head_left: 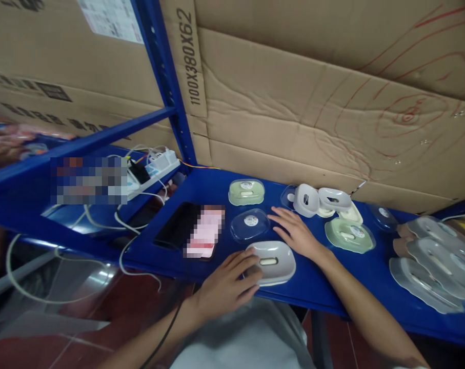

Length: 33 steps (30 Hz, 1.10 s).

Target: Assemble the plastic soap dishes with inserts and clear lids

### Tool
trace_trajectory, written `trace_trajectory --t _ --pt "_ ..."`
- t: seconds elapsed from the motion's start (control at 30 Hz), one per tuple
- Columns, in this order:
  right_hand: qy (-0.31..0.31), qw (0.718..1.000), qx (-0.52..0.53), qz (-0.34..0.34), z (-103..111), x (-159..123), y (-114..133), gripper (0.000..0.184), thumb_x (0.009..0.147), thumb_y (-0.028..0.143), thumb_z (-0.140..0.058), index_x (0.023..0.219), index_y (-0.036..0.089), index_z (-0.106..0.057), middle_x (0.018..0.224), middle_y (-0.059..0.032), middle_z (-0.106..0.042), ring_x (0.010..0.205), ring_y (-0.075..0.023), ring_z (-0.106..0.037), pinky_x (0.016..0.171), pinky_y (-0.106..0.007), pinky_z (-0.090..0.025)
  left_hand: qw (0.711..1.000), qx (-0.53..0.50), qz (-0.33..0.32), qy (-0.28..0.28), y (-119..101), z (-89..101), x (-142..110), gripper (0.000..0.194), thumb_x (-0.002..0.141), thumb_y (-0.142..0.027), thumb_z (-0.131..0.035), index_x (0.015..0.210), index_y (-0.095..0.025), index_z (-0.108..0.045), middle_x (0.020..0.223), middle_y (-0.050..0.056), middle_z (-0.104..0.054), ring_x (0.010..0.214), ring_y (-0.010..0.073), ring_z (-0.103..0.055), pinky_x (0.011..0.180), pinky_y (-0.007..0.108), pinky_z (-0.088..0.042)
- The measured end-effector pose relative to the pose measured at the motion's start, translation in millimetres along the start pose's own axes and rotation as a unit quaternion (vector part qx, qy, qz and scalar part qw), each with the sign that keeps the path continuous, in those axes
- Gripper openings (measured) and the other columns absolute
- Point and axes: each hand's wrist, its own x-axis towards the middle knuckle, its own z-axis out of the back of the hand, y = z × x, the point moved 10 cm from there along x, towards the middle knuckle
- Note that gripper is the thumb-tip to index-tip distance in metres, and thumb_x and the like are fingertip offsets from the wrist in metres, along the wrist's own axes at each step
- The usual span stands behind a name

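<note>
At the near edge of the blue metal bench sits a pale grey rounded plastic dish, with a cream oblong piece around a slot in its floor. The left hand has its grip on the dish's left side, fingers curled over the rim, probably to steady it. The right hand lies just beyond, its grip released and fingers loosely spread; its fingertips reach the edge of a clear domed plastic lid with a round white label, though contact is hard to tell. The lid lies just behind the dish, perhaps for easy reach. Left of it is a pink-screened phone, seemingly placed for viewing. Farther back stands a pale green lidded plastic box, before a brown cardboard panel.
</note>
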Motion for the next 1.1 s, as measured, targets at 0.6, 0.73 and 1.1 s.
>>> trace_trajectory --t 0.6,0.73,1.1 --pt "0.045 0.994 -0.064 0.078 12.8 -92.7 107.0 0.035 0.108 0.036 -0.062 0.141 0.026 -0.068 0.144 -0.0069 -0.072 0.141 -0.0222 -0.062 0.129 -0.052 -0.04 0.996 -0.086 0.014 0.005 6.0 -0.3 0.1 0.029 0.098 -0.014 -0.067 0.126 -0.023 -0.068 0.135 0.011 -0.068 0.14 0.0285 -0.06 0.115 0.046 -0.055" --pt "0.076 0.989 -0.068 0.11 14.1 -76.1 112.4 0.035 0.105 0.043 -0.067 0.135 0.026 -0.071 0.137 -0.0074 -0.075 0.131 -0.0227 -0.068 0.122 -0.049 -0.047 0.997 -0.079 0.008 0.001 3.4 2.7 0.7 0.028 0.097 -0.016 -0.069 0.124 -0.023 -0.069 0.132 0.011 -0.07 0.137 0.0276 -0.062 0.114 0.043 -0.056" --pt "-0.025 0.97 -0.168 0.175 -1.2 -81.4 121.0 0.041 0.105 0.024 -0.065 0.145 0.015 -0.066 0.134 -0.0114 -0.076 0.126 -0.0251 -0.072 0.113 -0.041 -0.06 1.0 -0.006 0.013 -0.027 3.5 7.8 2.4 0.027 0.1 -0.013 -0.059 0.124 -0.019 -0.068 0.129 0.011 -0.071 0.143 0.0292 -0.056 0.116 0.047 -0.054"
